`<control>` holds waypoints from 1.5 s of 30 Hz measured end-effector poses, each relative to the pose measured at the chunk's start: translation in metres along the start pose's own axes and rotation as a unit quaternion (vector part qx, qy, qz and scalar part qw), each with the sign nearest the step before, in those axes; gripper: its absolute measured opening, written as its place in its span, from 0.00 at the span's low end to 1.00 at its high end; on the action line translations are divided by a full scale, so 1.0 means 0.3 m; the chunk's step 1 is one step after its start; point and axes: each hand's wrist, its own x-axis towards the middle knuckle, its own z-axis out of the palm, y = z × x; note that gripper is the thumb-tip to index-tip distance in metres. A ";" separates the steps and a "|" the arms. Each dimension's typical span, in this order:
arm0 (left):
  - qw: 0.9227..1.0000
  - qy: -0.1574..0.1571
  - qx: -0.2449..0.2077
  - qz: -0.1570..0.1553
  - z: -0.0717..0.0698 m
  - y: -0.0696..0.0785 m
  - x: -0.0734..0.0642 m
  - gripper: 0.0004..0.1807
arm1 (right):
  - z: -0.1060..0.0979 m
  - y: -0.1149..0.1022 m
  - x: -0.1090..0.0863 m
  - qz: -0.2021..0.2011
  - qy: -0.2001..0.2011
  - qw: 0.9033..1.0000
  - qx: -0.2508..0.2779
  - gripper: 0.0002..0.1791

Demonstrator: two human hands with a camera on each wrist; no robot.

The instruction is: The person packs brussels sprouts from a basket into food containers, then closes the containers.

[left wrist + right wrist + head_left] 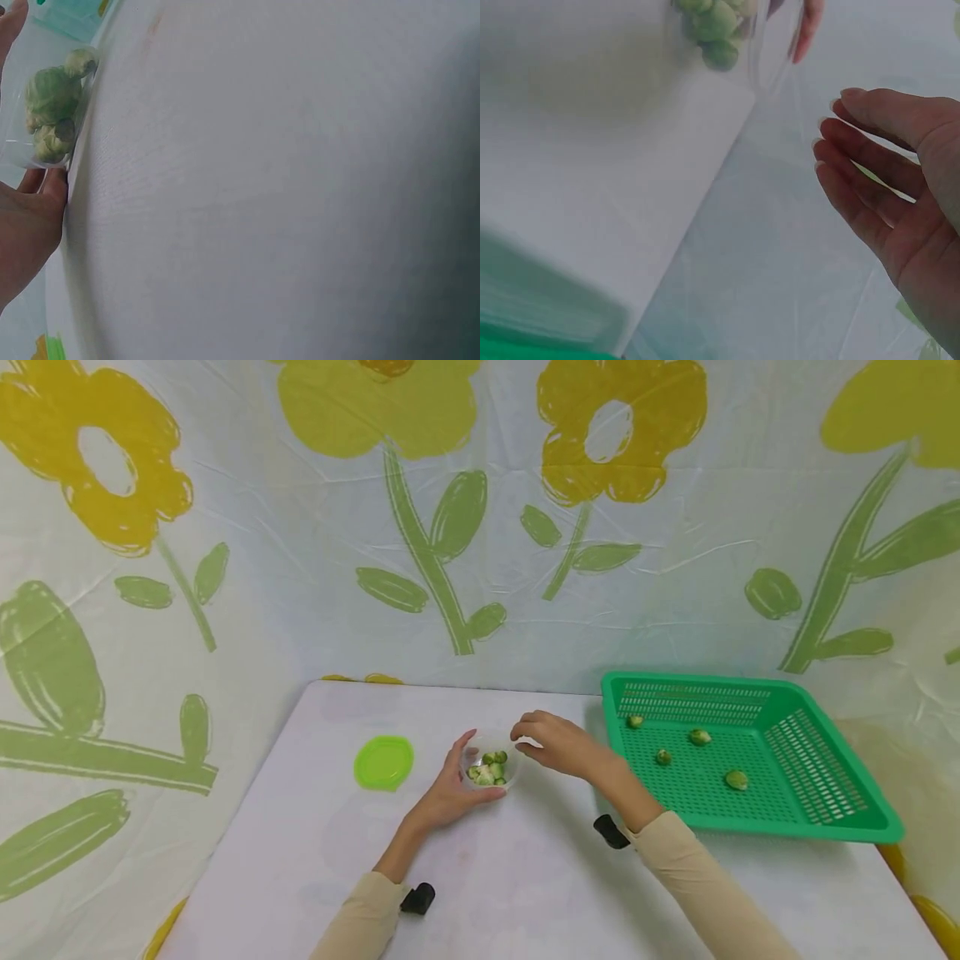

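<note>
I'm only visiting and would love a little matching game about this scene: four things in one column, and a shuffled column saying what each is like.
Things
1. Container
2. Lid
3. Basket
4. Backdrop

Descriptions
A. Deep green, with four sprouts spread apart inside
B. Printed with large yellow flowers
C. See-through, with sprouts clustered inside
D. Lime green, lying flat

Pairs: 1-C, 2-D, 3-A, 4-B

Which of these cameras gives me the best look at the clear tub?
The head view: it shows the clear tub nearly whole, from above, with sprouts inside. The left wrist view shows its side, cut off; the right wrist view catches only part, at the top edge.
</note>
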 end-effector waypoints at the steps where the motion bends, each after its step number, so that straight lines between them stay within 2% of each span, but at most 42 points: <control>1: 1.000 0.000 0.002 -0.001 0.000 0.000 0.000 0.62 | -0.008 0.005 -0.002 0.003 0.000 1.000 0.002 0.07; 9: 1.000 0.005 0.006 -0.002 -0.002 0.001 -0.002 0.63 | -0.095 0.041 -0.016 0.023 -0.019 0.999 0.027 0.07; 18: 1.000 0.005 0.005 -0.005 0.008 0.009 0.001 0.61 | -0.186 0.080 -0.059 0.084 -0.035 0.994 0.062 0.10; 24: 1.000 0.002 0.010 -0.003 0.006 0.002 0.002 0.62 | -0.220 0.114 -0.074 0.108 -0.027 0.992 0.057 0.10; 31: 1.000 -0.002 0.014 0.006 -0.001 0.006 0.001 0.62 | -0.255 0.174 -0.101 0.102 -0.007 0.994 0.048 0.08; 38: 1.000 -0.002 0.015 0.006 0.000 0.004 0.002 0.62 | -0.293 0.219 -0.149 0.122 -0.012 0.992 0.041 0.09; 45: 1.000 -0.004 0.009 0.009 0.001 0.003 0.006 0.62 | -0.326 0.254 -0.200 0.147 -0.013 0.987 0.061 0.11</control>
